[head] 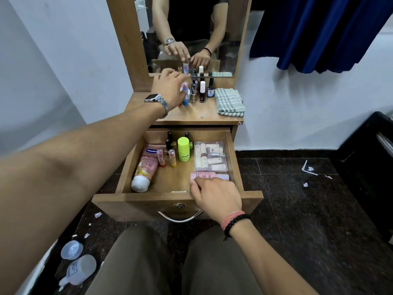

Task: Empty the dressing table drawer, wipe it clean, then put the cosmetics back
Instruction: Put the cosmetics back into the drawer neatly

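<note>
The wooden drawer [236,158] stands pulled open under the dressing table top [197,112]. Inside lie a pink lotion tube [146,165], two small lip balms [168,159], dark nail polish bottles [170,140], a lime green bottle [184,150], a clear box of small bottles [210,156] and a pink tube [212,176]. My right hand [214,196] reaches into the front right corner and its fingertips touch the pink tube. My left hand [170,86] is up on the table top, fingers curled round a small blue and pink tube [185,94] standing beside several nail polish bottles [202,91].
A folded checked cloth [229,102] lies on the table top's right side. The mirror [191,35] stands behind. Plastic bottles [78,267] and paper scraps litter the dark floor at left. A blue curtain [319,33] hangs at right.
</note>
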{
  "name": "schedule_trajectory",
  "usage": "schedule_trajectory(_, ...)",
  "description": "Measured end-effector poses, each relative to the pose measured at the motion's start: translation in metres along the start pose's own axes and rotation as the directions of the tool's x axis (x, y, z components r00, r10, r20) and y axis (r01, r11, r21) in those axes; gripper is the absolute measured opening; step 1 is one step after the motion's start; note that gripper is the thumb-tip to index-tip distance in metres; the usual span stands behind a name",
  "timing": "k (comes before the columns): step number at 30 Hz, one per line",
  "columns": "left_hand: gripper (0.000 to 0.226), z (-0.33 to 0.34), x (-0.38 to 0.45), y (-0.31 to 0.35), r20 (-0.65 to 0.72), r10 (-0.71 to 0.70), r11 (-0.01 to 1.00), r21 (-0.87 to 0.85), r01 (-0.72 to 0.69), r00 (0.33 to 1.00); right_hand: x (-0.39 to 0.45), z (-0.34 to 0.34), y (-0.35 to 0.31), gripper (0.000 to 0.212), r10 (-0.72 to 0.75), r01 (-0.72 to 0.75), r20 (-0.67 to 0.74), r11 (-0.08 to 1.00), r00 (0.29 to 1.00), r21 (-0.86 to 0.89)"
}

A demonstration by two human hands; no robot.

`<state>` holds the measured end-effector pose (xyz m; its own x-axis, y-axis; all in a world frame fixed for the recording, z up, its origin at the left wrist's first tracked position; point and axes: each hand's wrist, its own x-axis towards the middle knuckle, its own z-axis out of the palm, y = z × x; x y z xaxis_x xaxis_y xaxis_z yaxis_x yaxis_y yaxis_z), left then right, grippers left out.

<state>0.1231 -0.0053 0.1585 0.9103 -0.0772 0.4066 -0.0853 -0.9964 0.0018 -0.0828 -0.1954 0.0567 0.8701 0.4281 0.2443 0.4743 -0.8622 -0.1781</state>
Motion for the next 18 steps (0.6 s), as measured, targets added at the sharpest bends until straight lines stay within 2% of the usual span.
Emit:
schedule_trajectory(4,0.032,0.002,0.009,0.001,0.026,0.015,1.0,-0.02,-0.014,1.0,0.001,0.0,0.001,0.066,-0.002,0.002,0.001,1.0,1.0,0.007)
schedule_trajectory(8,0.021,0.0,0.008,0.003,-0.011,0.018,0.998,-0.061,-0.019,1.0,0.002,-0.002,0.0,0.048,0.003,-0.004,0.04,0.999,0.999,0.034)
schedule_trajectory(12,0.017,-0.012,-0.004,0.003,-0.068,0.098,0.99,-0.1,-0.104,0.993,0.002,-0.005,0.0,0.045,0.007,-0.008,0.042,0.999,0.999,0.035)
schedule_trajectory(16,0.025,-0.04,-0.036,0.006,-0.234,0.094,0.933,-0.317,-0.167,0.968,0.001,-0.006,0.0,0.043,0.017,-0.019,0.055,0.999,0.998,0.035)
schedule_trajectory(18,0.028,-0.051,-0.06,0.007,-0.267,0.138,0.879,-0.41,-0.242,0.954,0.001,-0.005,-0.001,0.043,0.022,-0.024,0.058,0.999,0.998,0.03)
